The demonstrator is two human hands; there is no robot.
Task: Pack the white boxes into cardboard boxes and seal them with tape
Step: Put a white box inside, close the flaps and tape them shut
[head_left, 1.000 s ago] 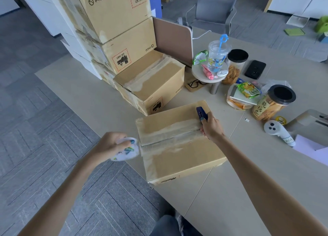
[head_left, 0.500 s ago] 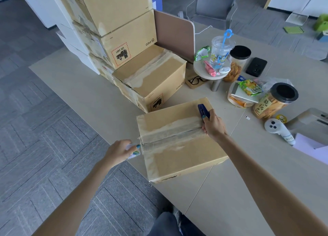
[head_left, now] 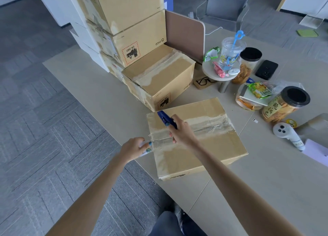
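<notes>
1. A closed box (head_left: 204,152) is seen on the near left edge of the table (head_left: 266,191), its top seam covered by a strip of clear tape (head_left: 214,126) running from side to side.
2. A blue cutter (head_left: 165,119) is gripped by the right hand (head_left: 182,131), fingers curled tight round its handle; it is held over the left end of the strip, tip pointing away and left.
3. A roll (head_left: 146,147) is held against the box's left side by the left hand (head_left: 132,147), fingers wrapped round it; most of the roll is hidden.
4. A second box (head_left: 159,79), taped shut, is set just behind the first.
5. A stack (head_left: 138,40) of further boxes is piled behind that.
6. To the right, a cup (head_left: 230,54), a jar (head_left: 285,107), a phone (head_left: 266,69) and a white controller (head_left: 285,134) are spread on the table.
</notes>
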